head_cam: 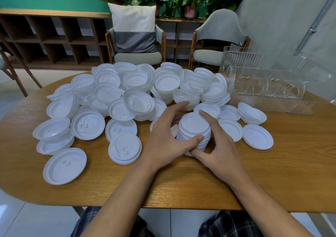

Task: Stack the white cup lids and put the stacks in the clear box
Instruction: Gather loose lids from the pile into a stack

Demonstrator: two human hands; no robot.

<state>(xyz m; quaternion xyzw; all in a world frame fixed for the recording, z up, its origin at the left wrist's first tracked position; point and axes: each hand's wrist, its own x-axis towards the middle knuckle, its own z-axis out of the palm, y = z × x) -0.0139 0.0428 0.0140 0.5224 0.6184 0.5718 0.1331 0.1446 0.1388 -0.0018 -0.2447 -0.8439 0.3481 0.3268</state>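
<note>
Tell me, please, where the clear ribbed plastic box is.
The clear ribbed plastic box sits far right on the oval wooden table in the head view, beside the white plastic lid pile.

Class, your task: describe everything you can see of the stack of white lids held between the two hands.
The stack of lids is a short column of thin, white, round, plastic-looking lids nested together, rims showing as fine ridges. It tilts slightly over the wooden table. The left hand grips it, thumb across the front; the right hand holds its other side, forefinger on top.
</note>
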